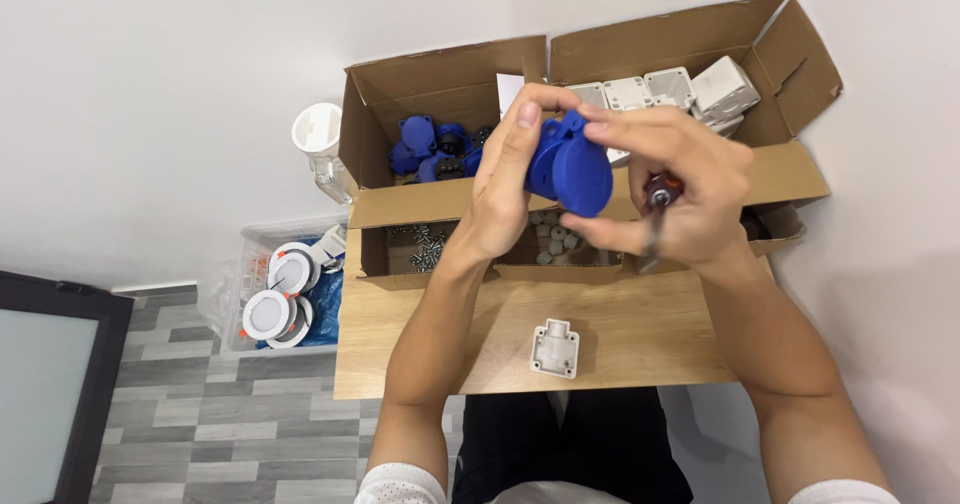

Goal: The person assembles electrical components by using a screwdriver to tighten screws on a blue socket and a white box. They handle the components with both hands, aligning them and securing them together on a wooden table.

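My left hand (505,184) and my right hand (680,189) hold a blue plastic socket part with a round hinged lid (568,164) above the boxes. The left fingers wrap its left side and the thumb rests on top. My right fingers pinch the lid's upper edge, and the same hand also clasps a screwdriver with a dark red handle (657,199), its shaft pointing down. A white plastic housing (555,349) lies on the wooden table (420,344) below the hands.
An open cardboard box (440,84) holds more blue parts (430,149); another holds white housings (690,89). A front compartment carries screws (425,249) and small white plugs (555,236). A clear bin with round white lamps (280,294) stands on the grey floor at the left.
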